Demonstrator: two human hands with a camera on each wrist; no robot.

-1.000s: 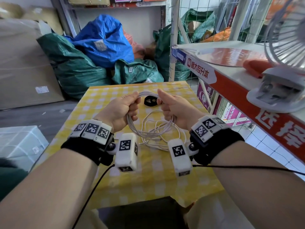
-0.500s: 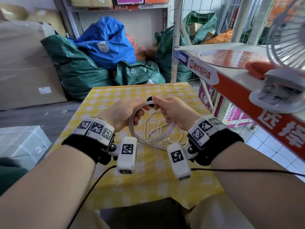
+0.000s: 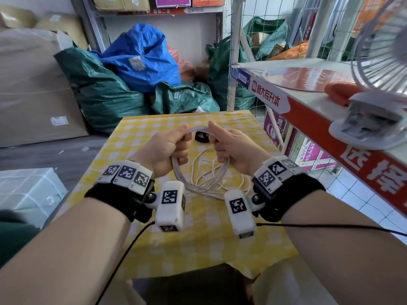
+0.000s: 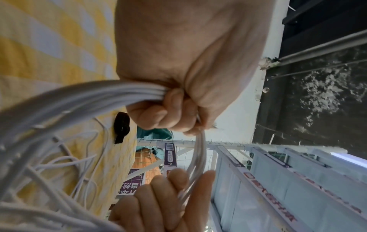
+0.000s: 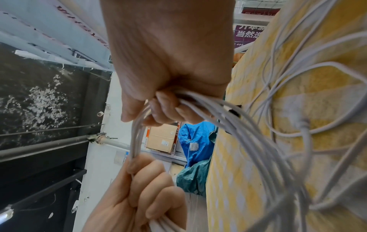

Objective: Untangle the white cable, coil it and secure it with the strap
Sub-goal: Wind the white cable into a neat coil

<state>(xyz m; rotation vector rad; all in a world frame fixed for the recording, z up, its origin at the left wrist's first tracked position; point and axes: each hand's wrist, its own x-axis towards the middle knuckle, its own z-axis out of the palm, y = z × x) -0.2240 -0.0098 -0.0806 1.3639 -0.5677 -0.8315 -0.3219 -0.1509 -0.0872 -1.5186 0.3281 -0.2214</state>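
Now, cable: white cable (image 3: pixel 199 183) coiled mid-frame, another loop gathered since a moment ago; loose tail on table (image 3: pixel 154 243).
Hands: left hand (image 3: pixel 164 150), right hand (image 3: pixel 233 148) both clench coil.
Strap: strap (image 3: pixel 201 137) beyond, untouched.

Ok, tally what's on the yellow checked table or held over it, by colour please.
White: 1, the white cable, coil gripped by the left hand and right hand.
Black: 1, the strap, on the table.
Total: 2.

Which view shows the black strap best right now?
The head view: the black strap lies whole on the yellow tablecloth, beyond both hands. The left wrist view shows it edge-on; the right wrist view shows only a dark sliver behind the cable.
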